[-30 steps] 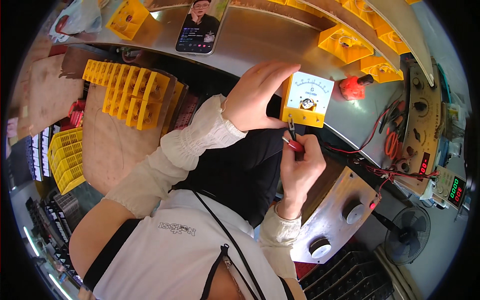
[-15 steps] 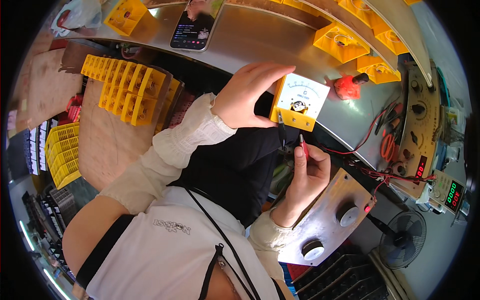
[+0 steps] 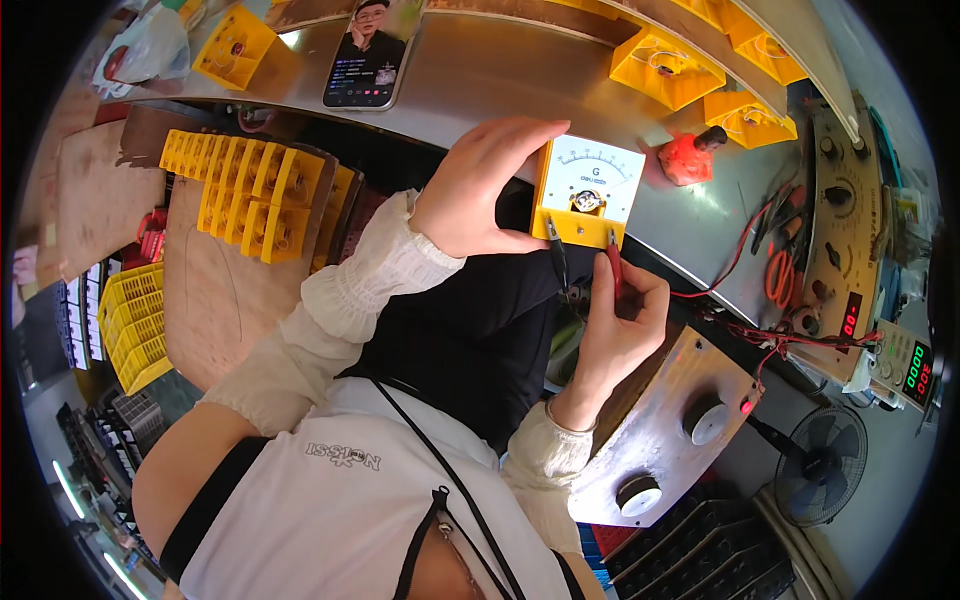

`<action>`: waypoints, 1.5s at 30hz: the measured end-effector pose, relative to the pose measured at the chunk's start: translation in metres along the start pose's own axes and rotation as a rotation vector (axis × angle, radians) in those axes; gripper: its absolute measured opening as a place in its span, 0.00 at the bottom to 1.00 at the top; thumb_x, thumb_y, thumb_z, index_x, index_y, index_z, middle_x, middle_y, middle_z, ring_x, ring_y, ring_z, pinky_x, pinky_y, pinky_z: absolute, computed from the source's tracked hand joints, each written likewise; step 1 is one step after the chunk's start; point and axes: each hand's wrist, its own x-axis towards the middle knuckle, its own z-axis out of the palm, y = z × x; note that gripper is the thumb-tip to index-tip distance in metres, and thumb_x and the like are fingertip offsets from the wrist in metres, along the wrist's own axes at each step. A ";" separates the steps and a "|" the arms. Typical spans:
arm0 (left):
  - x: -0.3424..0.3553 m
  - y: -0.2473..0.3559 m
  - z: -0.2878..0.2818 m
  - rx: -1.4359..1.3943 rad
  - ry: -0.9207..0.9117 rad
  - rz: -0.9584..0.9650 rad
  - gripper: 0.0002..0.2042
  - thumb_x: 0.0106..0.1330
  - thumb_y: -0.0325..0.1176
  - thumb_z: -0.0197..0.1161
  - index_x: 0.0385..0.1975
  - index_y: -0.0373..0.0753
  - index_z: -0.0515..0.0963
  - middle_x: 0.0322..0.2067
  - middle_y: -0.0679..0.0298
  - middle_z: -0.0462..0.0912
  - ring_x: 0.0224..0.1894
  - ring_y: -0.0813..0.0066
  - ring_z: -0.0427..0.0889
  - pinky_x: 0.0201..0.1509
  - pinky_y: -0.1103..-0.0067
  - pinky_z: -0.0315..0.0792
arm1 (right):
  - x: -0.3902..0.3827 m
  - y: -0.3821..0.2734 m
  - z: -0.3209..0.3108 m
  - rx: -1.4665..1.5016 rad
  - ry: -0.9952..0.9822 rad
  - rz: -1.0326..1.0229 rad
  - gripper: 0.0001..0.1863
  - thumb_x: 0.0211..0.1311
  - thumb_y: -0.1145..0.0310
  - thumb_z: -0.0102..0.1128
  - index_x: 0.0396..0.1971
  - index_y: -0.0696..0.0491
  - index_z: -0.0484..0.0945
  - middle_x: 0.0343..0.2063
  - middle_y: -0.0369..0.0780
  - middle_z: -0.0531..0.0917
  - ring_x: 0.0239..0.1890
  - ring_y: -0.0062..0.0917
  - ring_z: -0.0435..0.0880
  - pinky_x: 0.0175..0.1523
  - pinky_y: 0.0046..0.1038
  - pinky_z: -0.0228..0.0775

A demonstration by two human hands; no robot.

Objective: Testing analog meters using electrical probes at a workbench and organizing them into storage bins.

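Observation:
My left hand (image 3: 470,195) grips a yellow analog meter (image 3: 603,183) by its left side, thumb below and fingers above. The meter has a white dial with a scale and a round opening at its lower middle. A black clip (image 3: 557,250) hangs at the lower left of its yellow base. Between the thumb and fingers of my right hand (image 3: 625,325) is a red clip (image 3: 614,262), its metal tip at the meter's lower right. Whether that tip is fastened there or only touching, I cannot tell.
A phone (image 3: 366,60) lies on the metal bench at the back. Yellow housings (image 3: 240,200) stand in rows at left. Right of the meter are a red bottle (image 3: 688,160), orange-handled scissors (image 3: 779,284) and test instruments (image 3: 835,215). A metal box with two knobs (image 3: 672,440) stands nearer.
The meter has shifted slightly left and up and turned a little more upright. My right hand has brought the red clip up to the meter's lower right edge.

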 end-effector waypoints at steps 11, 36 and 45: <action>-0.002 0.000 0.002 0.000 -0.019 -0.038 0.51 0.34 0.38 0.81 0.65 0.39 0.63 0.56 0.56 0.74 0.58 0.53 0.73 0.62 0.63 0.65 | -0.001 0.005 -0.001 -0.008 -0.003 -0.023 0.10 0.55 0.74 0.72 0.32 0.59 0.78 0.26 0.34 0.81 0.24 0.11 0.74 0.30 0.15 0.67; -0.037 0.099 0.108 -0.287 -0.585 0.404 0.37 0.50 0.27 0.73 0.62 0.31 0.65 0.51 0.53 0.78 0.53 0.55 0.76 0.60 0.66 0.69 | -0.152 0.119 -0.258 -1.021 0.872 0.433 0.41 0.42 0.59 0.77 0.55 0.64 0.71 0.48 0.53 0.77 0.51 0.46 0.76 0.57 0.41 0.68; -0.016 0.097 0.102 -0.108 -0.551 0.452 0.30 0.49 0.29 0.71 0.57 0.37 0.74 0.43 0.61 0.78 0.46 0.62 0.77 0.57 0.66 0.70 | -0.188 0.175 -0.309 -1.102 0.954 0.502 0.43 0.43 0.50 0.76 0.53 0.66 0.73 0.46 0.55 0.79 0.50 0.48 0.77 0.57 0.43 0.69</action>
